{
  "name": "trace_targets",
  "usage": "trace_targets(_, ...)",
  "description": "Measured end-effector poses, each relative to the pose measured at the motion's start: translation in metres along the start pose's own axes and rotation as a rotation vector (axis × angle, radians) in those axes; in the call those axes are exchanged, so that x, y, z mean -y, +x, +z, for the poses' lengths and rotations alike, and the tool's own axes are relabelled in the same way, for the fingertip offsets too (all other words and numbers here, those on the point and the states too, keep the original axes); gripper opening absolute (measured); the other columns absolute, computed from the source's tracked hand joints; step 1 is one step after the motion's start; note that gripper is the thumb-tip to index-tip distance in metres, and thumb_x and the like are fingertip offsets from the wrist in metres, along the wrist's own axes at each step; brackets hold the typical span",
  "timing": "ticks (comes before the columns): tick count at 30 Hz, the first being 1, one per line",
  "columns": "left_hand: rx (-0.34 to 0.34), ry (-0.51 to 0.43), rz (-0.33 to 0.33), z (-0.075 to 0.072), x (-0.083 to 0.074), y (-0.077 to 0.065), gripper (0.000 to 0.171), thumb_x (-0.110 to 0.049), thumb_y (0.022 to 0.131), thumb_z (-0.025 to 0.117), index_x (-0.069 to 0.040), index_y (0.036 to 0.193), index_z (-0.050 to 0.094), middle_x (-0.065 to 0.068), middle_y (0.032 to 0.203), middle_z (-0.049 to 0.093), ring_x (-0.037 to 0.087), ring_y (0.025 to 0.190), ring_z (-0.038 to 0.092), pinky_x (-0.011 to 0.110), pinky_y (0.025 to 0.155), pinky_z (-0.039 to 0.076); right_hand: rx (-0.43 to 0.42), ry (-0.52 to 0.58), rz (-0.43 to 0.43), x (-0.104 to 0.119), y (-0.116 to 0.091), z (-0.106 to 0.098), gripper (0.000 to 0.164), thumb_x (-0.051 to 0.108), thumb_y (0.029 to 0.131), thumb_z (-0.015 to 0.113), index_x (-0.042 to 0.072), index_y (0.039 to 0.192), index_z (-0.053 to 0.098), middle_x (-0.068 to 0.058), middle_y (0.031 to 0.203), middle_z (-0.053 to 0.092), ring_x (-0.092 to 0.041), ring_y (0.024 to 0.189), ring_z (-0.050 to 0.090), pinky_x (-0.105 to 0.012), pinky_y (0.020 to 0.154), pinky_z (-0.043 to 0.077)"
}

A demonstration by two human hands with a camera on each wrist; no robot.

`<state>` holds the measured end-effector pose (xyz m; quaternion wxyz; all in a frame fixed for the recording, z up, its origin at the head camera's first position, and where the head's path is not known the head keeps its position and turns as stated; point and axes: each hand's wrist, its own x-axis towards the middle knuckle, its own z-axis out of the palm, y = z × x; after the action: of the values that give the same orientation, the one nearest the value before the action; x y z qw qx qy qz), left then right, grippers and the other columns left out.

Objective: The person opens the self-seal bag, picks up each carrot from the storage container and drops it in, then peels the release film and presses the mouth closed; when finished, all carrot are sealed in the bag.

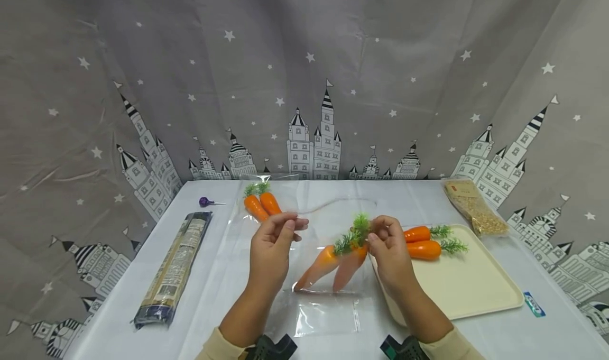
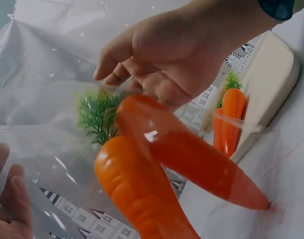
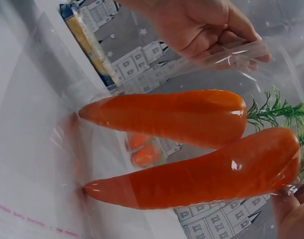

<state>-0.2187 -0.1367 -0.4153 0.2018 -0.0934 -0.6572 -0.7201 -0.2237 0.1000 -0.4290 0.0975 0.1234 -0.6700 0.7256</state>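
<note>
Two orange carrots (image 1: 316, 267) with green leafy tops (image 1: 354, 237) hang tips down inside a clear plastic bag (image 1: 304, 254). My left hand (image 1: 272, 246) pinches the bag's edge on the left, clear of the carrots. On the other side my right hand (image 1: 391, 251) pinches the bag's edge close beside the green tops. The right wrist view shows both carrots (image 3: 167, 117) through the film, with the left hand (image 3: 207, 32) gripping the film above them.
Another clear bag with two carrots (image 1: 263, 205) lies at the back left. A cream tray (image 1: 468, 291) at right holds two carrots (image 1: 423, 250). Around them lie a long package (image 1: 175, 267), a purple-headed tool (image 1: 205, 202), a grain bag (image 1: 476, 206), a small packet (image 1: 534, 304) and clear film (image 1: 328, 316).
</note>
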Motion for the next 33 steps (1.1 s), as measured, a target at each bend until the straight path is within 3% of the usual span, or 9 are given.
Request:
trace_targets(5,0.020,-0.001,0.015,0.001,-0.001,-0.004,0.020,-0.013,0.106,0.062,-0.005,0.122,0.069,0.009,0.112,0.079,0.017,0.096,0.073,0.024,0.079,0.060,0.014,-0.089,-0.031,0.000,0.005,0.000,0.039,-0.004,0.105,0.046,-0.004,0.140,0.030,-0.014,0.130,0.046,-0.010,0.113,0.058,-0.016,0.095,0.053)
trace_targets(11,0.060,-0.052,0.076,0.003,-0.003,-0.006,0.021,-0.006,0.106,0.060,0.000,0.123,0.068,0.015,0.115,0.078,0.018,0.103,0.074,0.026,0.079,0.061,0.035,-0.167,0.033,0.005,0.014,0.006,0.045,0.004,0.107,0.051,0.003,0.145,0.027,-0.019,0.143,0.040,-0.026,0.134,0.052,-0.013,0.099,0.050)
trace_targets(15,0.067,-0.054,0.062,0.004,-0.004,-0.006,0.021,-0.006,0.106,0.059,-0.001,0.125,0.068,0.013,0.117,0.078,0.017,0.103,0.075,0.026,0.080,0.061,0.009,-0.249,0.065,0.008,0.020,0.011,0.048,0.012,0.107,0.055,0.007,0.147,0.028,-0.017,0.150,0.039,-0.031,0.143,0.048,-0.028,0.110,0.050)
trace_targets(18,0.072,-0.062,0.050,0.004,-0.006,-0.006,0.022,-0.006,0.107,0.058,-0.002,0.126,0.068,0.013,0.118,0.078,0.018,0.103,0.075,0.027,0.082,0.061,-0.040,-0.299,0.019,0.011,0.022,0.017,0.052,0.017,0.106,0.059,0.007,0.149,0.030,-0.014,0.155,0.037,-0.029,0.149,0.041,-0.043,0.122,0.039)
trace_targets(20,0.075,-0.063,0.053,0.005,-0.007,-0.006,0.022,-0.005,0.107,0.057,-0.002,0.126,0.068,0.013,0.118,0.078,0.018,0.103,0.075,0.027,0.083,0.061,-0.082,-0.361,-0.063,0.014,0.021,0.024,0.053,0.017,0.105,0.061,0.006,0.149,0.034,-0.011,0.156,0.037,-0.026,0.151,0.038,-0.048,0.125,0.032)
trace_targets(23,0.073,-0.049,0.065,0.005,-0.007,-0.005,0.022,-0.007,0.107,0.058,-0.002,0.126,0.068,0.013,0.118,0.078,0.019,0.104,0.075,0.028,0.085,0.061,-0.112,-0.528,-0.253,0.021,0.016,0.035,0.048,0.017,0.101,0.065,0.006,0.143,0.045,-0.008,0.152,0.045,-0.023,0.146,0.041,-0.047,0.125,0.035)
trace_targets(28,0.066,-0.027,0.057,0.003,-0.006,-0.004,0.022,-0.011,0.107,0.060,-0.004,0.126,0.068,0.010,0.119,0.078,0.019,0.105,0.075,0.029,0.088,0.062,-0.019,-0.747,-0.631,0.036,0.010,0.054,0.030,0.014,0.095,0.070,0.005,0.123,0.064,-0.009,0.125,0.066,-0.025,0.122,0.060,-0.040,0.108,0.050)
trace_targets(33,0.058,-0.022,0.049,0.003,-0.004,-0.004,0.023,-0.009,0.106,0.061,-0.003,0.126,0.069,0.011,0.118,0.078,0.018,0.103,0.075,0.031,0.088,0.062,0.071,-0.816,-0.774,0.045,0.010,0.073,0.022,0.010,0.095,0.075,0.007,0.116,0.073,-0.006,0.114,0.071,-0.022,0.111,0.064,-0.033,0.099,0.057)
